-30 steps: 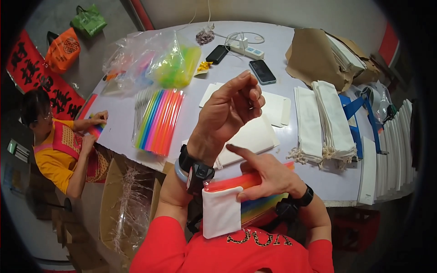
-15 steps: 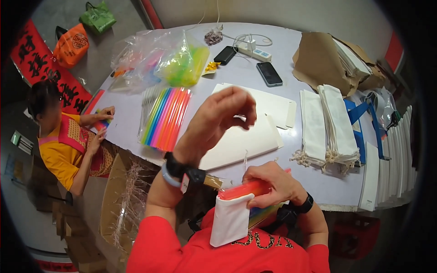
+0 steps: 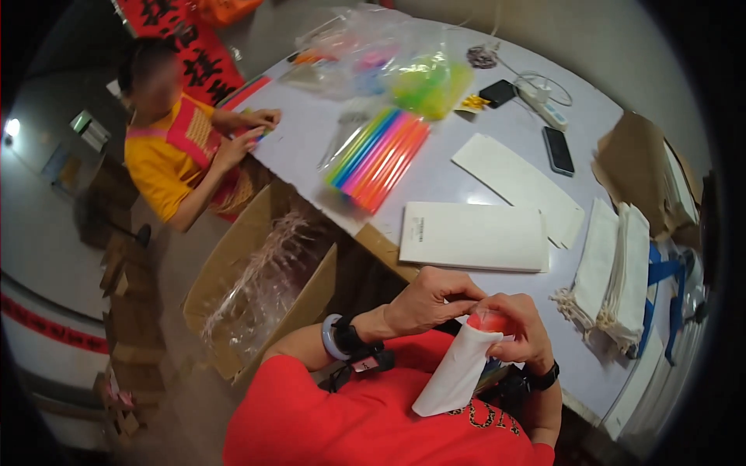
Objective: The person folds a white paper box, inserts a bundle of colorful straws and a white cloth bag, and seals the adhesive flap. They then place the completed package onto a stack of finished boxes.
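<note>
Close to my red shirt, a white cloth pouch [image 3: 453, 371] stands tilted, with a red end of a tube bundle [image 3: 488, 319] showing at its mouth. My right hand [image 3: 519, 325] is curled around the pouch's top and the bundle. My left hand [image 3: 432, 303] is closed in a pinch at the mouth, its fingertips meeting those of the right. What exactly the left fingertips pinch is too small to make out. Part of the bundle behind the pouch is hidden.
On the table [image 3: 311, 147] lie a pack of coloured tubes [image 3: 379, 159], white flat boxes [image 3: 474, 237], phones [image 3: 558, 151] and stacked white pouches [image 3: 614, 264]. A cardboard box [image 3: 233, 287] holding clear plastic stands left. A person [image 3: 167, 147] works at the table's left side.
My left hand has come down from above the table to the pouch's mouth. The pouch has moved right and now surrounds more of the bundle. The head view has swung left.
</note>
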`<state>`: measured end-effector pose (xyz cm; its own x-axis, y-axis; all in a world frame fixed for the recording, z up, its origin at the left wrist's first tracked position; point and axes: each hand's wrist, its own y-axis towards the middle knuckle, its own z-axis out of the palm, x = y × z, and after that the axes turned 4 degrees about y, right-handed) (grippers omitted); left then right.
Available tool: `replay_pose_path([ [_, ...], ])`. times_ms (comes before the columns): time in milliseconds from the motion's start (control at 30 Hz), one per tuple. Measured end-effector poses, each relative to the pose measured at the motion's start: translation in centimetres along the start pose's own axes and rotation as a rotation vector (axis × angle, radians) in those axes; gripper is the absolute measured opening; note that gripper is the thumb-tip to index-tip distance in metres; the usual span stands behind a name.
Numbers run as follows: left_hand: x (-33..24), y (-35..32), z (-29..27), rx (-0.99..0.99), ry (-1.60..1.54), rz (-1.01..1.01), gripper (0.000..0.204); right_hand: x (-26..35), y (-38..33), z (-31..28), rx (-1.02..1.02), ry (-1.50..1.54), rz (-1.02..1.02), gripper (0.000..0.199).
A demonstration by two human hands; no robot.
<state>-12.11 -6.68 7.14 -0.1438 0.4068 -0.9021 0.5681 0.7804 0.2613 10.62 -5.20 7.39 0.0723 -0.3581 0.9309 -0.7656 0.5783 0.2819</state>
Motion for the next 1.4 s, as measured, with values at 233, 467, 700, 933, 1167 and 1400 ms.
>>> replay_pose_path([
  [233, 0.4, -9.7, -6.9, -0.811, -0.026, -0.503, 0.016, -0.8, 1.1, 0.1, -0.020, 0.138, 0.178, 0.089],
  [467, 3.6, -22.4, -20.3, -1.101, 0.391, -0.644, 0.010, -2.4, 1.5, 1.2, -0.053, 0.234, 0.060, 0.083],
  [700, 12.7, -31.7, -26.1, -0.914, 1.010, -0.958, 0.011, -1.8, 0.3, 1.0, -0.028, 0.192, 0.148, 0.095],
  [933, 20.0, -33.1, -26.3, -0.727, 1.250, -1.163, 0.013, -1.9, 0.9, 1.4, -0.068, 0.191, 0.246, 0.095],
  [1167, 19.6, -28.8, -28.4, -0.427, 0.824, -1.050, 0.014, -1.3, 2.0, 1.7, -0.114, 0.136, 0.220, 0.085],
  [1400, 18.9, -27.6, -27.6, -0.649, 0.060, -1.080, 0.034, -1.4, 2.0, 1.4, -0.079, 0.014, 0.103, 0.070],
])
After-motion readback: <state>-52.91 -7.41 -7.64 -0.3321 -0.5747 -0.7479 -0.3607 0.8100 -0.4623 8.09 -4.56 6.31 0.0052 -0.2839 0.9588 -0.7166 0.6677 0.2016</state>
